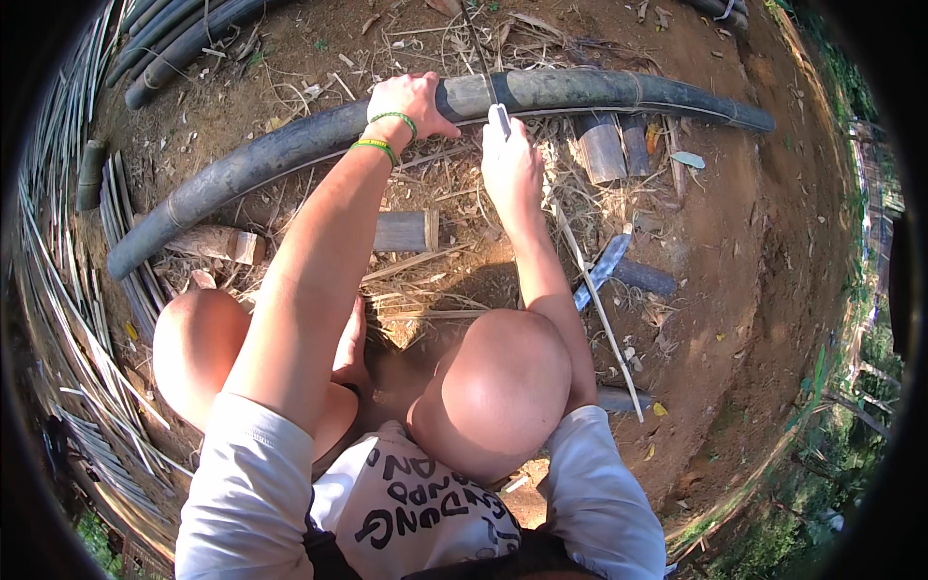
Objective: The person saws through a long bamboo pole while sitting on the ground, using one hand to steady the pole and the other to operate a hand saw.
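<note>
A long dark bamboo pole lies crosswise in front of me, off the ground at its middle. My left hand presses down on it and grips it, thumb spread toward the right. Just right of that, my right hand is wrapped round the pale handle of a saw. The thin blade, seen nearly edge-on, crosses over the pole and runs away from me to the upper edge. Where its teeth meet the bamboo, any cut is too small to make out.
Bamboo offcuts and a wood block lie beneath the pole. A shiny curved blade-like strip and a thin stick are by my right forearm. Split bamboo strips cover the left; more poles lie at upper left.
</note>
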`<state>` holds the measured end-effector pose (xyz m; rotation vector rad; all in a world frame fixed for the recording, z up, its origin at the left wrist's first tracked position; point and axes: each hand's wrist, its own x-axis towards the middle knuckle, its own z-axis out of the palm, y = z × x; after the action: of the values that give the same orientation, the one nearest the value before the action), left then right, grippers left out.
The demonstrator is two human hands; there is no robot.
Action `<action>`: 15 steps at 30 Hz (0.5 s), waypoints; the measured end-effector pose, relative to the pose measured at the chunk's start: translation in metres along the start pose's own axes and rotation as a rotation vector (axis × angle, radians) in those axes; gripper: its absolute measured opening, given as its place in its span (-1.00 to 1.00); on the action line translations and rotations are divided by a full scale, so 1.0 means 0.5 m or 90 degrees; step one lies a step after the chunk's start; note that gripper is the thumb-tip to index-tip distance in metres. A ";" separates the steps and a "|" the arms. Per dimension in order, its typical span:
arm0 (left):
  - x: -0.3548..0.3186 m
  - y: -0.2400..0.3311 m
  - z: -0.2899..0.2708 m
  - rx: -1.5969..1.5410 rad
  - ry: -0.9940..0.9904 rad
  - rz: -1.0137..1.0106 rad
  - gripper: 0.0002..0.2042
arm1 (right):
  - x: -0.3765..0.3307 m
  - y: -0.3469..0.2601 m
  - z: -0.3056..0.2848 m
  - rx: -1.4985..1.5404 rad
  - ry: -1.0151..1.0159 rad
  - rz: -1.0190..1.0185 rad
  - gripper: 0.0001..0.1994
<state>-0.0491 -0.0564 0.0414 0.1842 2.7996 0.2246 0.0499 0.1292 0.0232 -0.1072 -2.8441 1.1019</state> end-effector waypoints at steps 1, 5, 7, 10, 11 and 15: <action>-0.003 0.006 0.010 -0.013 0.024 0.000 -0.07 | -0.017 0.003 -0.015 -0.002 -0.008 -0.002 -0.67; 0.002 -0.010 -0.016 0.006 -0.031 -0.014 -0.05 | -0.249 0.050 -0.076 -0.011 -0.053 0.158 -0.62; -0.002 0.003 -0.009 0.007 -0.019 -0.008 -0.05 | -0.319 0.058 -0.106 0.044 -0.042 0.196 -0.62; -0.013 -0.007 -0.009 0.017 -0.007 -0.015 -0.06 | -0.280 0.045 -0.093 -0.016 -0.052 0.152 -0.64; -0.015 -0.014 -0.004 0.010 -0.003 -0.019 -0.06 | -0.229 0.041 -0.072 -0.002 -0.032 0.091 -0.65; 0.000 0.020 0.000 -0.016 -0.008 0.005 -0.04 | -0.006 0.010 -0.004 0.030 0.011 0.009 -0.71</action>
<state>-0.0479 -0.0466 0.0434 0.1897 2.7830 0.2605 0.0532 0.1341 0.0209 -0.1321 -2.8050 1.1637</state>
